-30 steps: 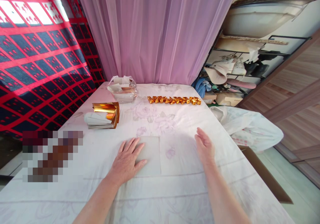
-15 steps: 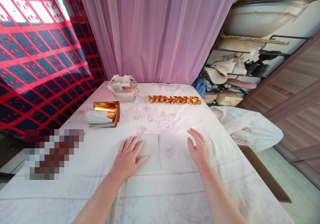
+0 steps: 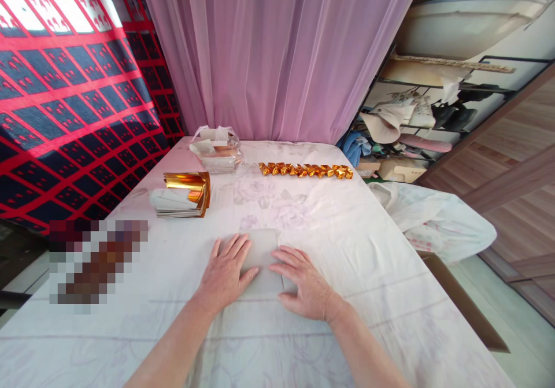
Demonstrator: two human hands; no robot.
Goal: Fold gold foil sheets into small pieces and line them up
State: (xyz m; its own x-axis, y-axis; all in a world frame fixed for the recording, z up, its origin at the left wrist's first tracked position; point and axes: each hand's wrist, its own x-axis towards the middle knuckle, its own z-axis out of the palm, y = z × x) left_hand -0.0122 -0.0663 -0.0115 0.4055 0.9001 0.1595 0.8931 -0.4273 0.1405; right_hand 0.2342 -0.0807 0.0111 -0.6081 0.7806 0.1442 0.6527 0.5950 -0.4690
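Note:
A pale grey-white sheet of paper [image 3: 263, 255] lies flat on the table in front of me. My left hand [image 3: 228, 269] rests on its left side, fingers stretched forward and the thumb spread. My right hand [image 3: 303, 278] lies at the sheet's right edge, its fingertips over that edge and its fingers apart. Neither hand is closed round anything. Behind and to the left stands a bent stack of gold foil and white paper sheets [image 3: 184, 196]. A row of folded gold foil pieces [image 3: 306, 170] lies farther back.
A clear plastic bag with papers [image 3: 217, 151] sits at the table's back left. The table wears a floral cloth [image 3: 173, 353]. On the right are a rack with shoes and hats [image 3: 403, 110], a white plastic bag [image 3: 446, 220] and a cardboard box [image 3: 468, 301]. A blurred patch covers the left edge.
My right hand has moved left from the bare cloth onto the right edge of the sheet. The left hand stays on the sheet. The view has shifted slightly.

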